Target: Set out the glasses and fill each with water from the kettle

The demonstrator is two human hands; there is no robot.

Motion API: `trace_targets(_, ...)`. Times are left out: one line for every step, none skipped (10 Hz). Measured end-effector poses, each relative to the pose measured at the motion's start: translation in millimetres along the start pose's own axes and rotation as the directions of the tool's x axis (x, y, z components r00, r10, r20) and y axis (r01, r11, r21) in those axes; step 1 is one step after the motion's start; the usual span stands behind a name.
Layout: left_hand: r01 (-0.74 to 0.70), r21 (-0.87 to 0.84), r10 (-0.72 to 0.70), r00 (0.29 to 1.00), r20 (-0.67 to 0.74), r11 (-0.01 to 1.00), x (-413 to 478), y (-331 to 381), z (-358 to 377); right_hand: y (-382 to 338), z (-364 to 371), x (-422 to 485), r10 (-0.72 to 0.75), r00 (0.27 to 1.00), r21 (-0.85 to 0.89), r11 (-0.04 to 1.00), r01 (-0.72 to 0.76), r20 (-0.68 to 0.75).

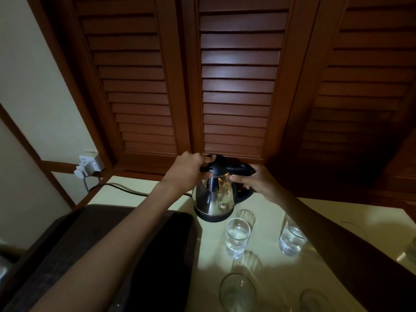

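Observation:
A steel kettle (213, 197) with a black lid and handle stands on its black base at the back of the pale counter (265, 262). My left hand (186, 170) grips the lid at the spout side. My right hand (254, 181) grips the black handle. Two clear glasses with water stand in front of the kettle, one in the middle (237, 236) and one to the right (291, 238), partly behind my right forearm. Two more glasses (237, 291) (315, 300) sit at the near edge; their contents are unclear.
A dark tray (135, 244) lies on the left of the counter under my left forearm. A black cord (121, 190) runs from the kettle to a wall plug (89, 170). Brown louvred doors (238, 86) rise directly behind the counter.

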State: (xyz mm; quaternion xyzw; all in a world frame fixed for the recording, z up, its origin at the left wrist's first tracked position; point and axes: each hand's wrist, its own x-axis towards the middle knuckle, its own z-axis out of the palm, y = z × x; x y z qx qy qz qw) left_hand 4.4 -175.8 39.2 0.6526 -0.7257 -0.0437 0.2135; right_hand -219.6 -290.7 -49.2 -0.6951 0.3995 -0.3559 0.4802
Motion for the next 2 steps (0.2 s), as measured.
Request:
trace_targets(0.002,0.000,-0.002,1.000,-0.009,1.000,4.3,1.0,2.8,4.4,-1.8,-1.6,-0.003,0.999,0.037,0.999,0.004,-0.037)
trace_targets(0.009,-0.040,-0.010,1.000,-0.006,0.999,4.0,5.8,-2.5,-6.6,-8.4,-7.7,0.058,0.998,-0.051,0.997,-0.060,-0.039)
